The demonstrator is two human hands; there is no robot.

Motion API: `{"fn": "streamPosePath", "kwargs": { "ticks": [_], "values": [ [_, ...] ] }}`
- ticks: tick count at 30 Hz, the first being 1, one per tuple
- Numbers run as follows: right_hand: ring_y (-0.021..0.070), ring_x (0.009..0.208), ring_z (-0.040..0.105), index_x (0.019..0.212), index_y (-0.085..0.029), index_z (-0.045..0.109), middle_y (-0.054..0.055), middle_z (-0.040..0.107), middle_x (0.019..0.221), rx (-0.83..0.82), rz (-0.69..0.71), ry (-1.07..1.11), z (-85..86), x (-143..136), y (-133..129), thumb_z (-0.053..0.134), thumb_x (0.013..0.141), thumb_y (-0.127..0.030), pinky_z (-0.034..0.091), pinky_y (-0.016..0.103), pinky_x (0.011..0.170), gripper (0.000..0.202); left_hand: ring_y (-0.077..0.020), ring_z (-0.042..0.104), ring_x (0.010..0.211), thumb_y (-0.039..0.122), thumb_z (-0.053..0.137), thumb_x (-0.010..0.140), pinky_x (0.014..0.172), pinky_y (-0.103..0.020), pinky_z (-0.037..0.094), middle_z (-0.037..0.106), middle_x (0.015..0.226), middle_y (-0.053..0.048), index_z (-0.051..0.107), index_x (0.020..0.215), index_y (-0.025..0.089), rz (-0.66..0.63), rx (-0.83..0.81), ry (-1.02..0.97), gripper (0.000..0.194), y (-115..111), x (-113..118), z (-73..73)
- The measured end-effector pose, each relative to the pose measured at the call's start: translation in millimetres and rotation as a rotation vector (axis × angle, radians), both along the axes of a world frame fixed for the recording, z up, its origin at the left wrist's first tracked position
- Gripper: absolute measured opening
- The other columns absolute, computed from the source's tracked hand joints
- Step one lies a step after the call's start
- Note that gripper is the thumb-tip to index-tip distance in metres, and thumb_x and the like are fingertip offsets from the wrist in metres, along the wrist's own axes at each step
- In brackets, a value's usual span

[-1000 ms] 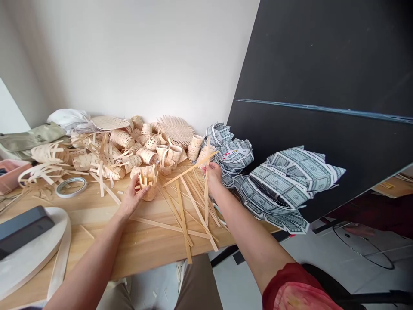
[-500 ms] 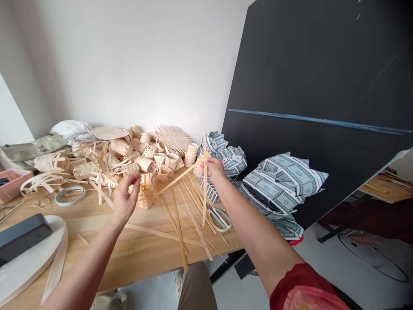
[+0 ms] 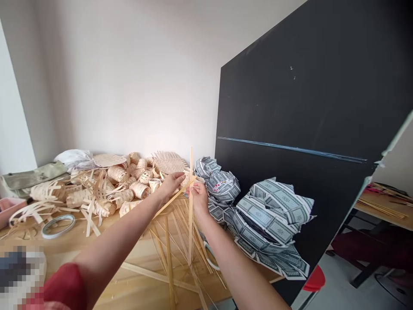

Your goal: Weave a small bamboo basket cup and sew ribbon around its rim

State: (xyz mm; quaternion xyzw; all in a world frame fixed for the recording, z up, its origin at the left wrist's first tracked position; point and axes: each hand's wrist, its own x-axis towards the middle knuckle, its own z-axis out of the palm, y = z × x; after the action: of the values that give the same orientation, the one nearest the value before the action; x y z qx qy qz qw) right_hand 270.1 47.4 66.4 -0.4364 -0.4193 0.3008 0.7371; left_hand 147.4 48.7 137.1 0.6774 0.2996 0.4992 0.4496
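My right hand (image 3: 199,198) is closed on crossed flat bamboo strips. One pale strip (image 3: 191,232) stands nearly upright, while a yellower strip (image 3: 172,203) slants down to the left. My left hand (image 3: 172,186) is close beside the crossing, its fingers bent and the thumb apart; contact with the strips cannot be made out. Below, more loose bamboo strips (image 3: 168,262) fan over the wooden table (image 3: 135,286). Scissors (image 3: 211,257) lie partly hidden by my right forearm.
Small woven baskets (image 3: 140,190) are piled along the wall with curled strips. A tape roll (image 3: 58,226) lies at left, near a pink bin (image 3: 11,209) and a green bag (image 3: 35,177). Folded-card pieces (image 3: 274,211) stand against a black board (image 3: 290,112) at right.
My left hand has moved right and up, from beside a small basket to the crossed strips. My right hand still grips the strips. The camera view has tilted upward and turned slightly.
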Motion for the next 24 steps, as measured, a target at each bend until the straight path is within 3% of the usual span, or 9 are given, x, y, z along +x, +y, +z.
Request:
{"fn": "streamPosePath", "kwargs": {
  "ticks": [5, 9, 13, 17, 21, 24],
  "values": [
    [0.0153, 0.055, 0.060, 0.076, -0.022, 0.043, -0.004, 0.060, 0.061, 0.028, 0.038, -0.014, -1.7, -10, 3, 0.057, 0.064, -0.031, 0.050, 0.029, 0.058, 0.020, -0.0074, 0.045, 0.047, 0.032, 0.062, 0.069, 0.051, -0.021, 0.038, 0.053, 0.052, 0.002, 0.061, 0.060, 0.013, -0.041, 0.017, -0.042, 0.021, 27, 25, 20.2],
    [0.0147, 0.057, 0.060, 0.075, -0.023, 0.042, -0.003, 0.060, 0.068, -0.002, 0.035, -0.008, -4.5, -11, 7, 0.056, 0.065, -0.033, 0.051, 0.028, 0.056, 0.020, -0.0067, 0.039, 0.045, 0.025, 0.065, 0.066, 0.048, -0.021, 0.033, 0.045, 0.046, 0.005, 0.053, 0.049, 0.014, 0.024, 0.093, -0.119, 0.023, 37, 26, 27.8],
    [0.0155, 0.065, 0.062, 0.078, -0.024, 0.046, -0.001, 0.061, 0.074, -0.071, 0.024, -0.016, -12.3, -8, 9, 0.055, 0.069, -0.032, 0.051, 0.025, 0.055, 0.015, -0.0073, 0.040, 0.050, 0.021, 0.062, 0.069, 0.052, -0.019, 0.036, 0.042, 0.051, 0.007, 0.053, 0.059, 0.017, 0.139, 0.187, -0.259, 0.014, 39, 17, 33.3],
    [0.0148, 0.067, 0.062, 0.086, -0.022, 0.050, -0.001, 0.061, 0.074, -0.187, 0.003, -0.060, -27.8, -2, 11, 0.049, 0.081, -0.032, 0.051, 0.025, 0.056, 0.011, -0.0066, 0.042, 0.053, 0.025, 0.060, 0.073, 0.055, -0.018, 0.039, 0.041, 0.056, 0.007, 0.044, 0.059, 0.018, 0.228, 0.266, -0.385, 0.021, 38, 1, 44.1],
    [0.0124, 0.077, 0.059, 0.105, -0.015, 0.053, 0.005, 0.060, 0.095, -0.300, -0.025, -0.195, -41.6, 7, 15, 0.048, 0.089, -0.032, 0.052, 0.029, 0.068, 0.025, -0.0057, 0.045, 0.055, 0.029, 0.060, 0.073, 0.056, -0.017, 0.041, 0.043, 0.059, 0.006, 0.041, 0.061, 0.018, 0.272, 0.327, -0.468, 0.025, 32, -19, 58.1],
    [0.0164, 0.091, 0.057, 0.109, -0.017, 0.055, 0.006, 0.056, 0.107, -0.317, -0.050, -0.387, -42.9, 14, 11, 0.051, 0.088, -0.033, 0.050, 0.032, 0.076, 0.027, -0.0045, 0.046, 0.053, 0.029, 0.062, 0.072, 0.056, -0.016, 0.043, 0.043, 0.058, 0.008, 0.043, 0.067, 0.019, 0.260, 0.335, -0.565, 0.022, 22, -32, 63.4]
  ]
}}
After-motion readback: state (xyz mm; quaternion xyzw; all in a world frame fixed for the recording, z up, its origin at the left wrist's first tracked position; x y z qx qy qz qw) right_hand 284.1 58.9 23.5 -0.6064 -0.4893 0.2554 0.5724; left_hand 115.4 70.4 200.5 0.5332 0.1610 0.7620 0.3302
